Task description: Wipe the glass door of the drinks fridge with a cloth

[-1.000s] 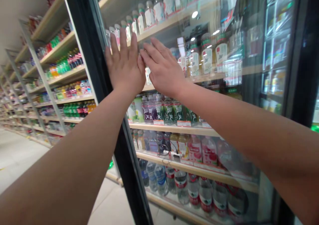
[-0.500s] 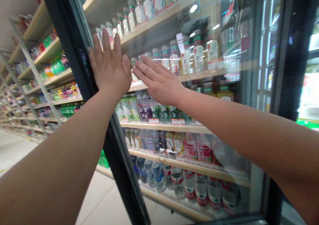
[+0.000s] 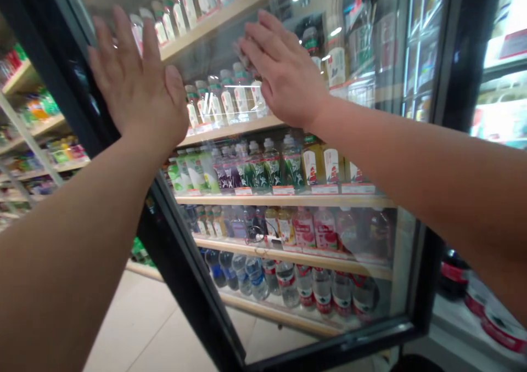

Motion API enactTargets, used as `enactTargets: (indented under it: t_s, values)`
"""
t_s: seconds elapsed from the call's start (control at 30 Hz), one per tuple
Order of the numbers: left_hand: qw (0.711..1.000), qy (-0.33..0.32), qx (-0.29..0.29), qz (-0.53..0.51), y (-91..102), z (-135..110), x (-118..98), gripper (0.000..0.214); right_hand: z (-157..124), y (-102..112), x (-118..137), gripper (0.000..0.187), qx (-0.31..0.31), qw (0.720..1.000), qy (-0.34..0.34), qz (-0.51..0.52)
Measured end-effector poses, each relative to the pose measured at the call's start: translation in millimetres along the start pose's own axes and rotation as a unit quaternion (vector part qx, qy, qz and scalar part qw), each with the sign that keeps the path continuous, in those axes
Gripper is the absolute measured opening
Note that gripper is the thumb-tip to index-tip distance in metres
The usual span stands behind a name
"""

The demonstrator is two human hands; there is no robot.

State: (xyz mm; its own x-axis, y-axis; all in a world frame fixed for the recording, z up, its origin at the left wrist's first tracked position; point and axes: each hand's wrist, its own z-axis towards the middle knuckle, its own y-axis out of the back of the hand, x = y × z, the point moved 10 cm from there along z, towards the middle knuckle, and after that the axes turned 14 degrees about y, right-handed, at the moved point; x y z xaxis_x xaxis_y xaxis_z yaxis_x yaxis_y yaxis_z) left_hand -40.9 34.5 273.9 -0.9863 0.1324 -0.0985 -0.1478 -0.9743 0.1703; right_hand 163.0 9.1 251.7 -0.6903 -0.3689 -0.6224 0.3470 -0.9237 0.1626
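Note:
A glass door with a black frame stands in front of me, bottles on shelves showing through or reflected in it. My left hand is spread with its palm toward the pane near the left frame edge; nothing shows in it. Higher and to the right, my right hand reaches to the glass, fingers stretched out close together and a little bent. A small blurred pale patch appears by its fingertips, and I cannot tell whether it is a reflection. The palm side of both hands is hidden.
Green and purple drink bottles and water bottles line the shelves seen in the pane. Stocked store shelving runs along the left. Red-labelled bottles lie at the lower right. Pale floor tiles lie below.
My right hand has moved up and to the right across the glass, its fingers bending slightly. The left hand appears further left and nearer, still spread. The view has shifted, with more of the lower door frame showing.

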Motion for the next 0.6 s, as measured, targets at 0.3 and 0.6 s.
enactTargets:
  t_s: [0.3,0.6]
  values:
    - [0.999,-0.005,-0.011,0.044,-7.2,1.9,7.2,0.076,36.4,-8.5,13.1,0.072,-0.080,0.990,-0.116,-0.022]
    - [1.000,-0.013,-0.013,-0.010,-9.4,9.3,14.6,0.080,20.9,-10.8,29.7,0.074,-0.024,0.998,-0.062,0.001]
